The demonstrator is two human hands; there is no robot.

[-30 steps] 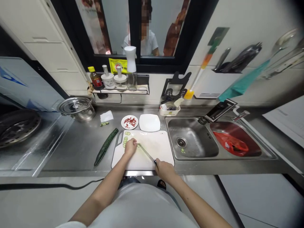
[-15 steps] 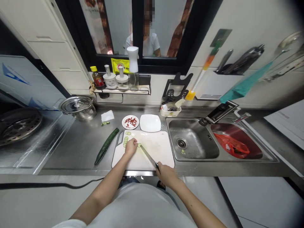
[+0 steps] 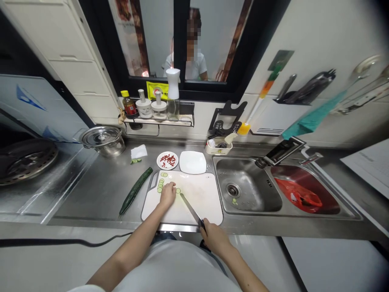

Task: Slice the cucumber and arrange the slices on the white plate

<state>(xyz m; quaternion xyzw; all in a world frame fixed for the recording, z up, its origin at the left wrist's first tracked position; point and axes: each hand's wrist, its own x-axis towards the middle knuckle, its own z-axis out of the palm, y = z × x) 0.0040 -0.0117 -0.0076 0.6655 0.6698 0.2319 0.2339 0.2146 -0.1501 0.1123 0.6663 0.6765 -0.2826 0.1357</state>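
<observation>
A white cutting board [image 3: 200, 194] lies on the steel counter. My right hand [image 3: 214, 236] is wrapped round the black handle of a knife [image 3: 191, 207], whose tip points at a lone pale green slice [image 3: 178, 190]. On the board's left part rests my left hand [image 3: 168, 194], fingers bent and close together; what they hold, if anything, is hidden. Several overlapping slices [image 3: 160, 185] lie just left of it. A whole cucumber [image 3: 135, 190] lies left of the board. Behind the board stand a plate of red pieces [image 3: 167, 160] and a white square plate [image 3: 192, 162].
To the right is a double sink [image 3: 249, 207] with a faucet [image 3: 281, 152] and a red bag [image 3: 299, 195]. A lidded pot [image 3: 105, 142] stands at the left, near a white tissue [image 3: 139, 151]. A condiment rack [image 3: 159, 120] hangs behind. A person is visible in the window glass.
The view has shifted slightly, so the scene sits lower. The knife tip is now a little apart from the lone slice. My right hand still grips the knife.
</observation>
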